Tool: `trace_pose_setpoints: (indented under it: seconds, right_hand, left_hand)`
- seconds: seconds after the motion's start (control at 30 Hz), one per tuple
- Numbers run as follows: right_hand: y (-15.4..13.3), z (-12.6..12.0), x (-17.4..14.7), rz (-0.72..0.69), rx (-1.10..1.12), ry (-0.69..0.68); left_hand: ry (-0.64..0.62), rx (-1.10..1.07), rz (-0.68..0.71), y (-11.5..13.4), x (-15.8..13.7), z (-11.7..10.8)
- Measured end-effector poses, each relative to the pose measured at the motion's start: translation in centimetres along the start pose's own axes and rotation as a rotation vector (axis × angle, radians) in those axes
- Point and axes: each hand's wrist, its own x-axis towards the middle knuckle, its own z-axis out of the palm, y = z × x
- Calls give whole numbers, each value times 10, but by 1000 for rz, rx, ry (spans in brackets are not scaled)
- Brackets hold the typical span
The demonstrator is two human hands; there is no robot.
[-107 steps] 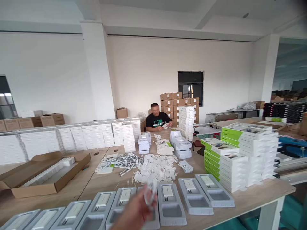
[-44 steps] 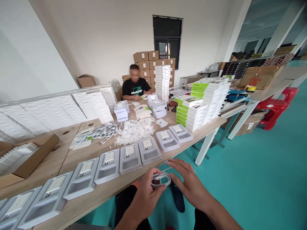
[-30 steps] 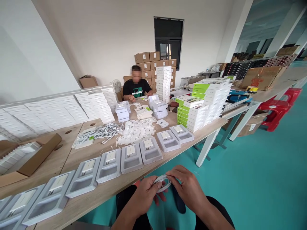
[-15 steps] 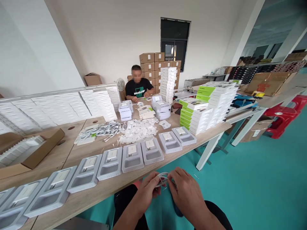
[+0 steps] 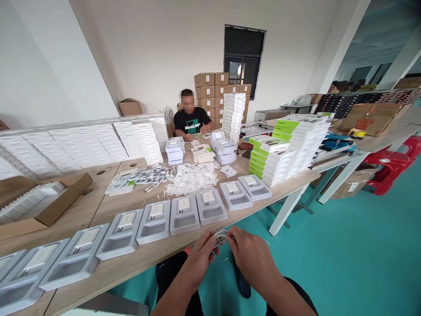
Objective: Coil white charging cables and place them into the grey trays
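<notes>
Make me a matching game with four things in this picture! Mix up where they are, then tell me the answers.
Things:
1. white cable
2. red stool
3. long open carton
4. white fan

Places:
A. on the teal floor, at the picture's right side
B. beside the person in the black shirt
C. held by the left hand and right hand at the front
D. on the table, at the picture's left side

Right pairs: 1-C, 2-A, 3-D, 4-B
</notes>
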Motion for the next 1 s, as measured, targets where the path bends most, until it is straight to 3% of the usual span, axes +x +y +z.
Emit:
trace_pose_setpoints:
  seconds: [0.2, 0.43, 0.63, 0.8, 0.87, 1.0]
  right_hand:
    - [-8, 7, 10, 66, 339, 31]
    - [-13, 9, 13, 9, 391, 27]
    - [-5, 13, 15, 193, 829, -51]
    - [7, 26, 10, 118, 575, 168]
    - [9, 28, 8, 153, 567, 224]
    - [8, 24, 10, 213, 849, 79]
  left_hand:
    - [-39, -262, 4, -6, 6, 1]
    - [-44, -349, 34, -15, 9, 0]
    - [-28, -441, 42, -11, 9, 6]
    - [16, -466, 2, -5, 9, 8]
    - [8, -457, -11, -4, 9, 7]
    - [-33, -353, 22, -5, 9, 3]
